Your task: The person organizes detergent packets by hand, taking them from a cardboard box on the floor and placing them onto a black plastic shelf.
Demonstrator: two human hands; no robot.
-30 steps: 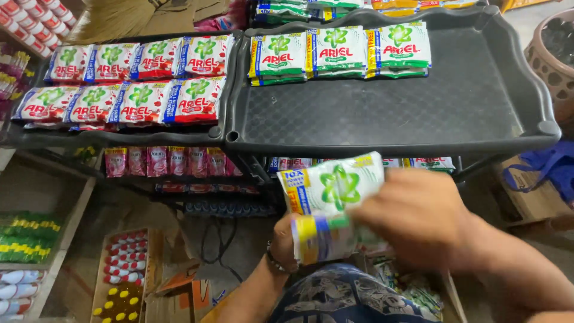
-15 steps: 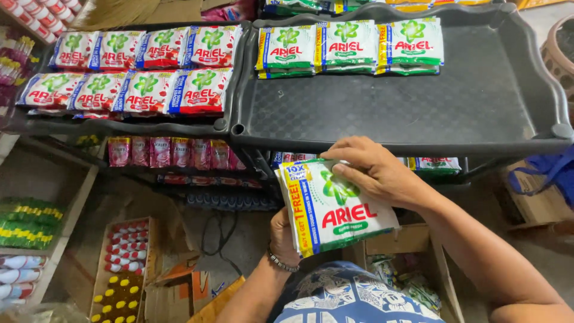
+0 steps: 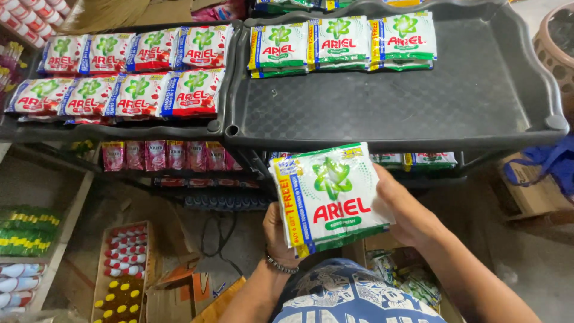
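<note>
Both my hands hold a stack of green and white detergent sachets (image 3: pixel 329 200) below the front edge of a black plastic tray (image 3: pixel 394 104). My left hand (image 3: pixel 276 234) grips the stack from underneath at its lower left, with a bead bracelet on that wrist. My right hand (image 3: pixel 402 209) clasps the stack's right edge, thumb on top. Three piles of the same green sachets (image 3: pixel 341 43) lie in a row along the far side of that tray.
A second black tray (image 3: pixel 119 128) to the left carries two rows of red and white sachets (image 3: pixel 128 75). Pink sachets (image 3: pixel 161 155) hang on a lower shelf. Cartons of bottles (image 3: pixel 122 269) stand on the floor at lower left, and a cardboard box (image 3: pixel 532 191) at right.
The stack was folded and half hidden under my right hand; now it faces up flat. My right hand slid from its top to its right edge.
</note>
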